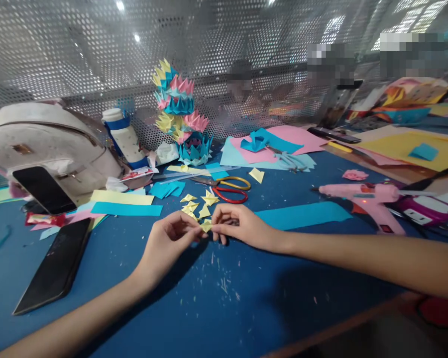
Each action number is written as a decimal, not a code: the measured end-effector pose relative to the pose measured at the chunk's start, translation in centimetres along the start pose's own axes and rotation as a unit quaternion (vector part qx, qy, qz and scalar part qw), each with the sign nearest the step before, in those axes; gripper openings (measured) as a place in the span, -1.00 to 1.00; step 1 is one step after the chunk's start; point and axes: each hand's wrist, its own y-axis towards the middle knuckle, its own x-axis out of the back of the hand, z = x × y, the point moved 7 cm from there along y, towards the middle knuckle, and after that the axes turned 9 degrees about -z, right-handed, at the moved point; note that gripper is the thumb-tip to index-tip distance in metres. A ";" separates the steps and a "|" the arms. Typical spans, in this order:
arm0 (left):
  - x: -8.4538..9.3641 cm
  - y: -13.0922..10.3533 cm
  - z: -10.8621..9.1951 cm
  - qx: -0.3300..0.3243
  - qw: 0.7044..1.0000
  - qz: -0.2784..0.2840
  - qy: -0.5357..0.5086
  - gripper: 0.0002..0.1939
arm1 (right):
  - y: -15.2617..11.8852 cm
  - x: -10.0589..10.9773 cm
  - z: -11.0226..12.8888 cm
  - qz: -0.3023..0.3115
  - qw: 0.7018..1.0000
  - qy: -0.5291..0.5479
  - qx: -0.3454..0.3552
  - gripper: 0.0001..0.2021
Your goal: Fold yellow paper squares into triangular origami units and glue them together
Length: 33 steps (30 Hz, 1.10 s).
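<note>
A small folded yellow paper piece [206,226] is pinched between the fingertips of both hands, low over the blue table. My left hand [173,238] is closed on its left side, and my right hand [237,224] grips its right side. Just beyond lie several similar folded yellow pieces [209,198]. Scissors [229,189] with one red and one yellow handle rest behind them. A blue paper strip [302,216] runs out to the right behind my right hand.
At right lies a pink glue gun [373,196] beside a purple power strip [427,206]. A phone [56,266], a bag [56,139] and a bottle [124,136] are at left. A tiered folded-paper model [177,102] stands against the perforated metal screen [97,54].
</note>
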 end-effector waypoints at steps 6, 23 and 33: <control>0.1 -1.0 -0.3 -0.068 0.997 0.001 0.029 -0.94 | -0.2 -0.3 -0.2 0.025 0.999 0.007 -0.021 -0.76; 0.0 -0.7 -0.2 -0.060 0.997 0.019 0.037 -0.94 | -0.7 0.6 0.5 -0.033 0.995 -0.067 0.068 -0.85; 0.6 -1.1 0.1 -0.063 0.997 0.007 0.054 -0.92 | -2.8 0.9 3.3 -0.042 0.966 -0.218 0.130 -0.84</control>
